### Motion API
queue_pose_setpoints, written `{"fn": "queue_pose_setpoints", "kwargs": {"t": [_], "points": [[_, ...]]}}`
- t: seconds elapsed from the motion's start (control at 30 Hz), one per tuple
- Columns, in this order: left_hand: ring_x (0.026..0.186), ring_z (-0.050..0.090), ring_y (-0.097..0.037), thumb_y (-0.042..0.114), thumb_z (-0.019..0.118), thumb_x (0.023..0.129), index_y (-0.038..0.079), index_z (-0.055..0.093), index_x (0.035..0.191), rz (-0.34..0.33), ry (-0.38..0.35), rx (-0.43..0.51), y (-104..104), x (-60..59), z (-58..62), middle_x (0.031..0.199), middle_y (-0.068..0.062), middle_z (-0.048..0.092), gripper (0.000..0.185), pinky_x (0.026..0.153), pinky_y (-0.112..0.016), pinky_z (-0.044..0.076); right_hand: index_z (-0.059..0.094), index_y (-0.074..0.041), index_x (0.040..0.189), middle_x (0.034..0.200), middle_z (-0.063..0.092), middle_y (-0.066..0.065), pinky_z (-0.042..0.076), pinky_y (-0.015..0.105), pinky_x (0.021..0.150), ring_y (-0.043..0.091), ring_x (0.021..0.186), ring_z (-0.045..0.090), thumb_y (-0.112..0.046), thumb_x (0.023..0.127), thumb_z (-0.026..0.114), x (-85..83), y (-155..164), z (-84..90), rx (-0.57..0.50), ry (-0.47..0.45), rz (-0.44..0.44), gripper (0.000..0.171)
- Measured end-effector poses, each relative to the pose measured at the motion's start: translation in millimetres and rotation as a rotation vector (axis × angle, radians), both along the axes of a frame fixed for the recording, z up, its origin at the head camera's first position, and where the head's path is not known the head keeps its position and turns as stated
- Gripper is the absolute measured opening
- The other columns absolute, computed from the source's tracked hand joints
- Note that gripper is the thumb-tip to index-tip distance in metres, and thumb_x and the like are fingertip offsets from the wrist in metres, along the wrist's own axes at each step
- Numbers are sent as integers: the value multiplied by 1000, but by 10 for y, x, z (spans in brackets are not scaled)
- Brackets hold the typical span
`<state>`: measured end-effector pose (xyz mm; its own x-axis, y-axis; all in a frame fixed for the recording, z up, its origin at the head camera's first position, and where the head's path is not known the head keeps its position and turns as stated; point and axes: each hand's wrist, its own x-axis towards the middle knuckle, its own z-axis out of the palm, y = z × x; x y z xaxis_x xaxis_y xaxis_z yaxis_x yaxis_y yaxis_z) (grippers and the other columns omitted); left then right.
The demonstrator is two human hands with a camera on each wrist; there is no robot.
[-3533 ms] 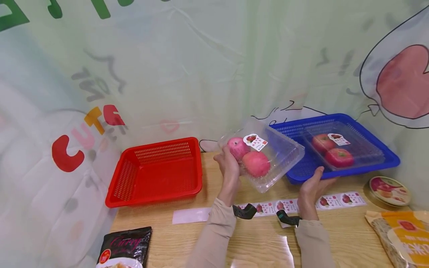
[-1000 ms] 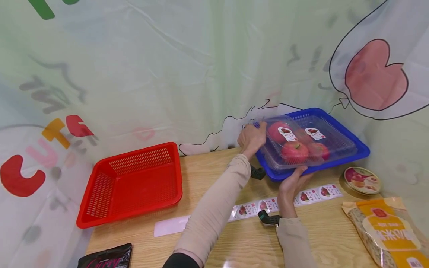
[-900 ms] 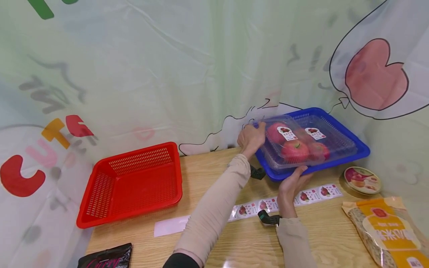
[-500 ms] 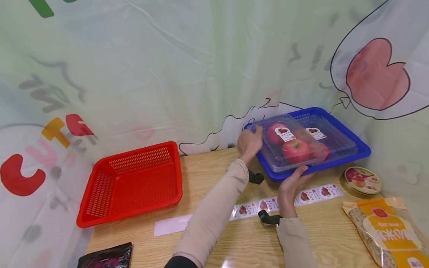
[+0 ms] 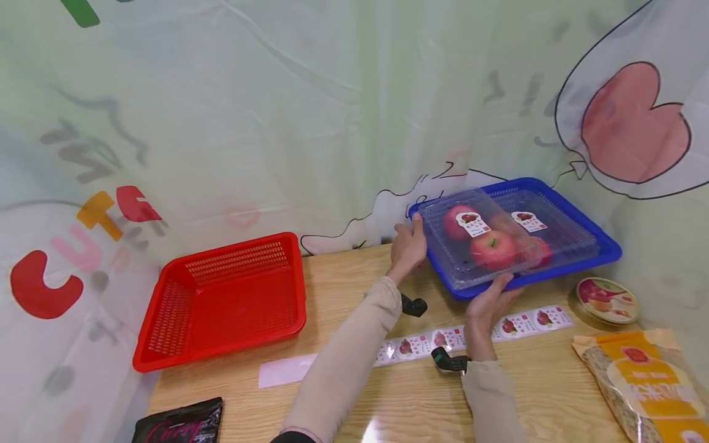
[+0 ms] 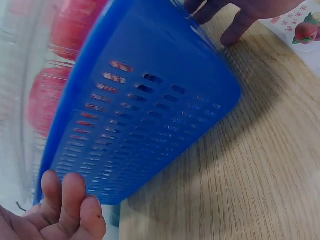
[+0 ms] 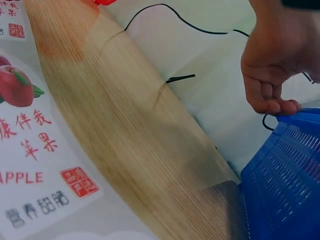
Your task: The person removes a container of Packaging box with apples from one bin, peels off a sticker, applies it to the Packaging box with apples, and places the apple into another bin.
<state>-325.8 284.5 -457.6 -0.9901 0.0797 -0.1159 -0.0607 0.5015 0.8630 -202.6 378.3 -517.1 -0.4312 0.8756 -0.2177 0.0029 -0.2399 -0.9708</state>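
Observation:
A clear plastic box (image 5: 443, 249) with two red apples (image 5: 492, 249) and a label lies on top of a second labelled apple box in the blue basket (image 5: 606, 249). My left hand (image 5: 408, 246) is at the basket's left corner. Its thumb lies against the box's corner, and its fingers (image 6: 70, 205) hang loosely curled outside the basket wall (image 6: 150, 115). My right hand (image 5: 490, 298) holds the box's near edge from below, fingers (image 6: 227, 20) by the basket's front wall. The right wrist view shows the left hand (image 7: 272, 75) above the basket corner (image 7: 285, 180).
An empty red basket (image 5: 221, 301) stands at the left. A strip of apple stickers (image 5: 532, 320) and a white backing strip (image 5: 285, 372) lie on the wooden table. A round tin (image 5: 606, 299) and an orange bag (image 5: 642, 381) are at the right, a black packet (image 5: 177, 421) at the front left.
The apple box came from mid-table into the blue basket, onto the other box. In the last half second my left hand slid down off the box's top corner.

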Motion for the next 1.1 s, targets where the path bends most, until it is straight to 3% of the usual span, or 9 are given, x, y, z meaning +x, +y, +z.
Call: {"fn": "queue_pose_setpoints", "kwargs": {"t": [0.07,0.2,0.3,0.43,0.63,0.87,0.97,1.1], "points": [[61,68,-28,64,24,111,10,51,119,-10,27,34,-40,13,4,60,-7,65,61,69,-35,49,-3,-19,171,180,-3,-1,-3,15,127,7,164,-4,-59,111,26,-5,20,10,7,-5,-1,79],[65,67,-25,59,30,112,16,50,106,-26,76,51,-114,74,56,65,-3,62,48,67,-34,47,-2,-21,172,180,1,-2,-1,15,127,6,164,-1,-59,111,26,-10,92,21,22,-5,7,77],[68,64,-21,58,31,112,16,51,107,-64,102,32,-186,155,93,68,-2,62,46,69,-35,48,-4,-22,172,180,1,-3,-1,16,128,6,164,-1,-61,110,25,3,165,24,23,-23,22,78],[55,63,-19,58,30,112,16,52,113,-149,118,41,-309,280,122,65,0,63,47,68,-32,48,-7,-22,171,180,-5,-4,-4,17,128,6,164,-5,-61,110,22,32,278,40,7,-50,44,78],[47,65,-20,57,29,113,14,52,120,-245,133,90,-656,385,243,66,0,67,49,54,-30,48,-10,-22,171,180,-9,-7,-5,13,126,2,162,-8,-56,112,22,20,403,110,-20,13,74,75],[47,65,-25,53,36,113,8,50,126,-214,90,229,-1153,468,410,71,-11,69,48,49,-32,57,-14,-22,170,179,-11,-11,-4,9,125,-1,161,-8,-46,114,20,114,550,319,-82,112,124,70],[48,66,-26,49,39,114,7,49,129,-197,92,253,-1382,521,475,75,-17,70,46,52,-34,61,-22,-24,168,177,-21,-12,-9,13,126,0,160,-16,-50,113,20,244,616,472,-88,44,147,73],[49,67,-24,43,40,114,6,49,129,-160,153,228,-1704,580,565,79,-20,72,41,55,-35,62,-30,-24,164,172,-32,-14,-18,19,125,1,157,-28,-57,111,24,434,715,657,-98,-83,166,82]]}}
